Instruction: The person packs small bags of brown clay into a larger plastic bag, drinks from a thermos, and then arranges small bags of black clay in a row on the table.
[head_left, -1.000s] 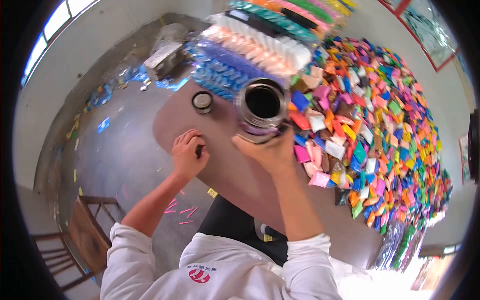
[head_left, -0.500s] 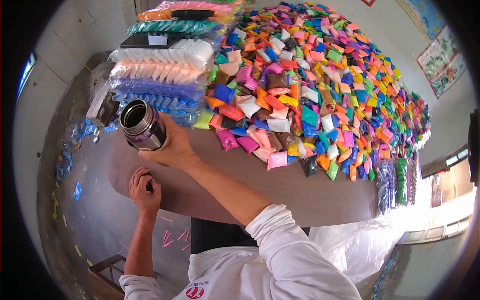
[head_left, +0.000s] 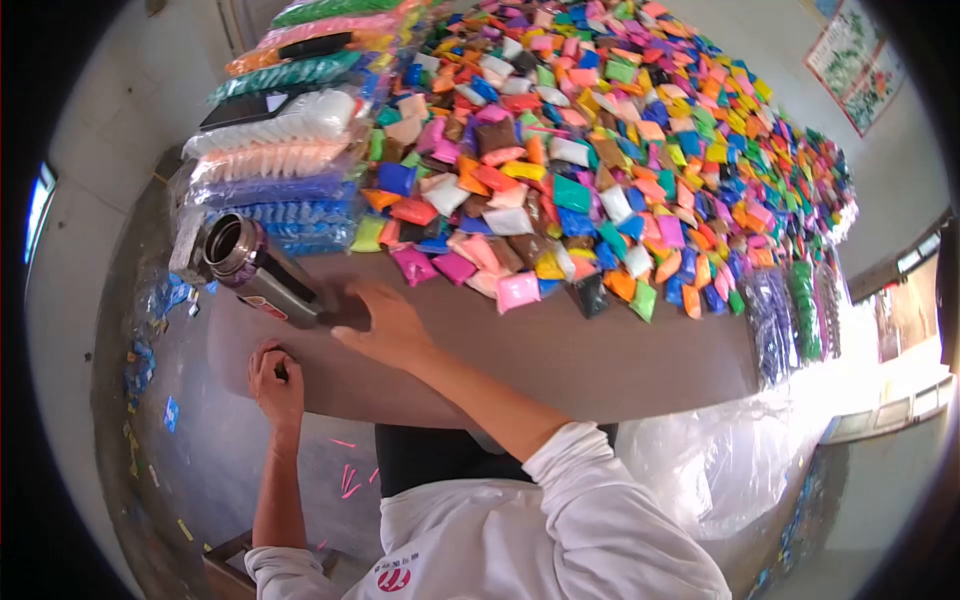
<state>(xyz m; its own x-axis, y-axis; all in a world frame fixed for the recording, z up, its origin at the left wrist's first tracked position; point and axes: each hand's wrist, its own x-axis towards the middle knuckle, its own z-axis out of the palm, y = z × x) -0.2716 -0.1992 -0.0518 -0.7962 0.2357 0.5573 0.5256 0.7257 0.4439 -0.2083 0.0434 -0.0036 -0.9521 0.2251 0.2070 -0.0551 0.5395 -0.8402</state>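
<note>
The right hand (head_left: 385,318) is wrapped around the lower body of an open steel flask (head_left: 258,270), which leans with its mouth toward the counter's left end, near the left front edge of the counter (head_left: 560,360). The left hand (head_left: 275,378) is curled into a loose fist at the counter's front left edge, pinching something small and dark that cannot be made out. Just behind the flask lie stacked bags of coloured strips (head_left: 275,165), and a broad heap of small coloured packets (head_left: 620,150) covers the counter's back and right side.
</note>
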